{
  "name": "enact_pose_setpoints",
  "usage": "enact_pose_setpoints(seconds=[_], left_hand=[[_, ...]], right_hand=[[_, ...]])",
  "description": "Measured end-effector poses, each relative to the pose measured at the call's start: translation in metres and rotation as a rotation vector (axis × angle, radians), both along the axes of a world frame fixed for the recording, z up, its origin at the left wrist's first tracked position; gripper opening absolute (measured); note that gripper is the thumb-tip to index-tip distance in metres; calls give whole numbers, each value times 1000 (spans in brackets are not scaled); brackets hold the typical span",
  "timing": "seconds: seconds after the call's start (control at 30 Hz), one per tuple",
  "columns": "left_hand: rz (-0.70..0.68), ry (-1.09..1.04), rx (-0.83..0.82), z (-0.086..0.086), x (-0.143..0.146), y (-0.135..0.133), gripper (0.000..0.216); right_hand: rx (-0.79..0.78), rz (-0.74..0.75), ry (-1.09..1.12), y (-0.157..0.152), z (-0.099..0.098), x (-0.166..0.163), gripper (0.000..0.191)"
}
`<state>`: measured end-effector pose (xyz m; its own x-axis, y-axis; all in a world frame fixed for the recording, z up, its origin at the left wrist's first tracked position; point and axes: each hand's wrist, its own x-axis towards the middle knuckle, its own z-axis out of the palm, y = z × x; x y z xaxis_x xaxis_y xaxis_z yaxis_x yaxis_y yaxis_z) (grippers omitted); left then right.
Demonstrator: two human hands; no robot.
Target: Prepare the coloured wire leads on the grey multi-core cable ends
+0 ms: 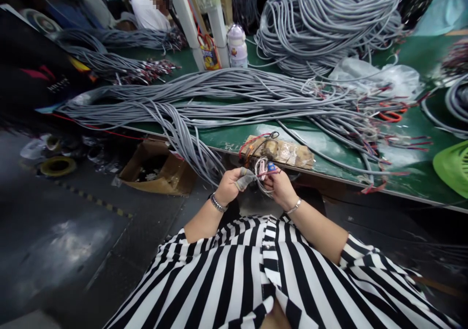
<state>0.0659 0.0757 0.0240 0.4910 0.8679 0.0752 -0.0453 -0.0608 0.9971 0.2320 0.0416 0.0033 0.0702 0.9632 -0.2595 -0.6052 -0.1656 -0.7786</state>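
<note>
Currently gripping a small bunch of thin wires (260, 172) between left hand (227, 186) and right hand (280, 187), just off the near edge of the worktop (442, 129) and in front of a striped shirt (226, 270). Pinching from one side with the left, closed at the fingertips, with something greyish showing there. Holding from the other with the right, curled round the wires, beside a blue piece (271, 166) too small to make out. Facing a tape-covered block (288, 153), set along the near edge with tangled leads (252, 144) at its left end. Covered across the middle of the worktop by long grey cables (226, 83), draped over the near edge left of the hands and ending in coloured wire tips (369, 134) toward the right. Topped, toward the far edge, by a large coil (329, 27), right of a bottle (237, 51). Below, left of the hands, crowded by a cardboard box (157, 173) near a yellow roll (56, 165).
</note>
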Motion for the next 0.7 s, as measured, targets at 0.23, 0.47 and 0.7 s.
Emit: enact_pose_setpoints(seconds=[0.23, 0.47, 0.7], left_hand=[[-29, 22, -23, -3, 1, 3, 37], [-67, 35, -52, -9, 1, 5, 40], [-117, 37, -102, -8, -2, 6, 40]], right_hand=[[-39, -49, -12, 1, 5, 0, 48], [-79, 118, -48, 3, 14, 2, 51], [-30, 26, 1, 5, 15, -1, 53]])
